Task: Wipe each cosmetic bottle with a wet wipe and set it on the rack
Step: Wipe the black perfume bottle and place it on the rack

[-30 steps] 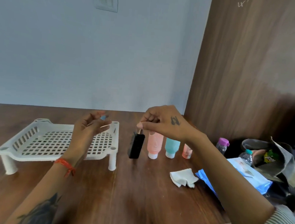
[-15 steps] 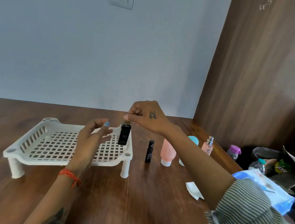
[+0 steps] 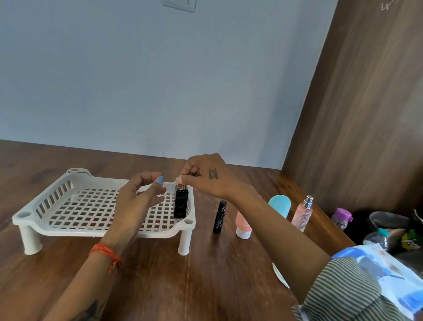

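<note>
Spanning the view below a pale blue wall, the wooden table (image 3: 195, 285) carried a white rack (image 3: 80, 208) near its far left. You pinched the black bottle (image 3: 180, 204) by its cap with your right hand (image 3: 204, 176), standing it upright at the rack's right edge, likely to set it down. Your left hand (image 3: 136, 200) hovered beside it, fingers apart, holding nothing.

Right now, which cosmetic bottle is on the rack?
Only the black square bottle, which the right hand pinches at its cap, on the rack; the others stand on the table.
</note>
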